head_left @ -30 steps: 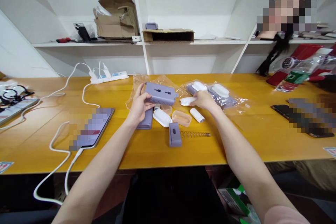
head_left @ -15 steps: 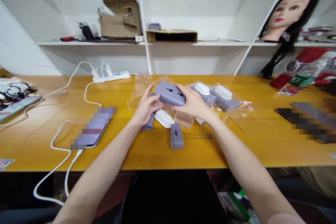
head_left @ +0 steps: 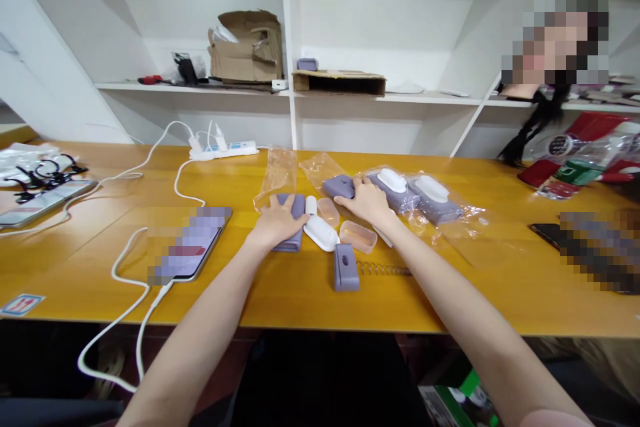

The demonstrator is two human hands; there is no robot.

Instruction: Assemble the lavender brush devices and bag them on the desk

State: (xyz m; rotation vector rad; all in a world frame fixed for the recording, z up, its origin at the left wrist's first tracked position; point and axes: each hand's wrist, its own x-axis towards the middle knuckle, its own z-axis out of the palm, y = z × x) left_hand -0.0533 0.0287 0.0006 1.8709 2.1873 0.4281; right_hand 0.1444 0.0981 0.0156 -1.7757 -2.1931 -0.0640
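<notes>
Left hand is flat, palm down, fingers spread over a lilac plastic housing, just left of the white oval cap. No pinch visible, only contact on top; can't tell how much force. Right hand is up and right of the cap, fingers laid across a second lilac housing. Thumb side is unclear, so can't tell whether it's gripping or just resting.

Around the cap: small white cylinder just above it, peach translucent tray to its right, second tray up-right, and a lilac block with a round hole below-right. Coil spring lies right of that block. Two bagged lilac-and-white units sit further right of the cap, on clear film.

Handling, my read: both housings look like moulded plastic, probably light and stiff. Smooth finish may slip, so best hold is across the long sides, clear of the slots. Trays look thin, likely brittle at the rims. Spring looks light and may roll on the varnished wooden table. Loose clear bag lies above the cap, likely slippery underfoot for parts.
</notes>
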